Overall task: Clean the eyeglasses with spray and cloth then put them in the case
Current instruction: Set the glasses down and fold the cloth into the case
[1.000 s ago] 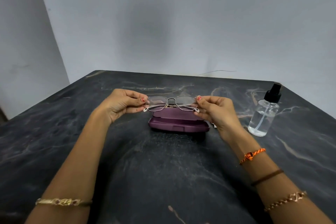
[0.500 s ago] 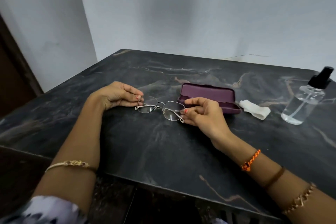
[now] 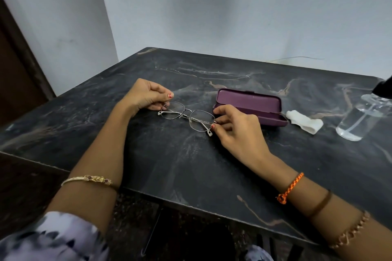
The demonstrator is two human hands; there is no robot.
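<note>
Thin metal-framed eyeglasses [image 3: 186,115] with folded temples are held low over the dark marble table [image 3: 169,154], between both hands. My left hand [image 3: 146,95] pinches the left end of the frame. My right hand [image 3: 235,131] pinches the right end. Behind my right hand lies the purple glasses case [image 3: 250,106], its lid open. A crumpled white cloth [image 3: 303,122] lies just right of the case. The clear spray bottle [image 3: 360,118] with a black nozzle stands at the right edge of the view, partly cut off.
The table's near edge [image 3: 148,193] runs diagonally below my forearms. Grey walls [image 3: 212,6] rise behind the table, and a dark door frame [image 3: 17,59] stands at the far left.
Both hands have carried the glasses from above the case down to the left of it. The view has swung left, and the cloth has come into view beside the case.
</note>
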